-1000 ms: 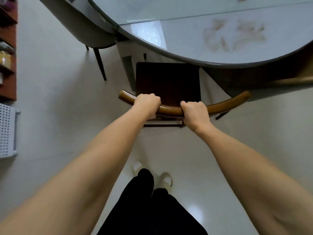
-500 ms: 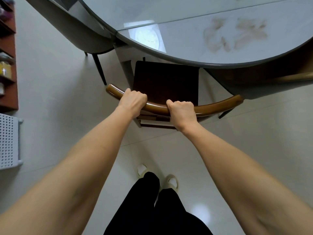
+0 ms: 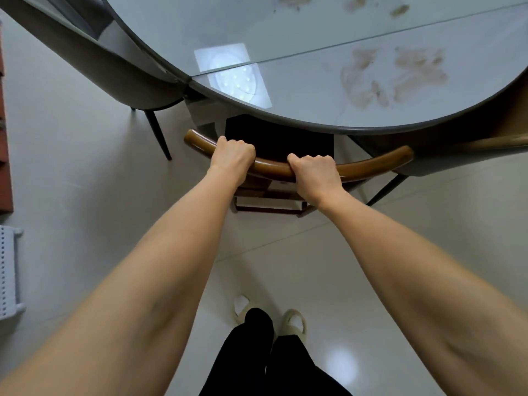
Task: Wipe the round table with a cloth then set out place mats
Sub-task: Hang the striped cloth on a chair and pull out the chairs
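The round table (image 3: pixel 314 81) has a pale glossy top with brown smears (image 3: pixel 394 75) near its front right edge. A chair with a curved brown wooden back rail (image 3: pixel 368 167) and a dark seat (image 3: pixel 280 135) stands partly under the table's front edge. My left hand (image 3: pixel 233 154) grips the rail left of its middle. My right hand (image 3: pixel 314 172) grips it just right of the middle. Both sets of fingers curl over the rail. No cloth or place mat is in view.
A grey upholstered chair (image 3: pixel 108 67) on thin dark legs stands at the table's left. Another grey chair (image 3: pixel 457 158) sits at the right edge. A white perforated rack (image 3: pixel 8 270) and a red-brown shelf (image 3: pixel 5 167) line the left wall. My feet in pale slippers (image 3: pixel 294 321) stand on pale floor tiles.
The chair has slid further under the table with both hands still on its rail. More of the tabletop now shows.
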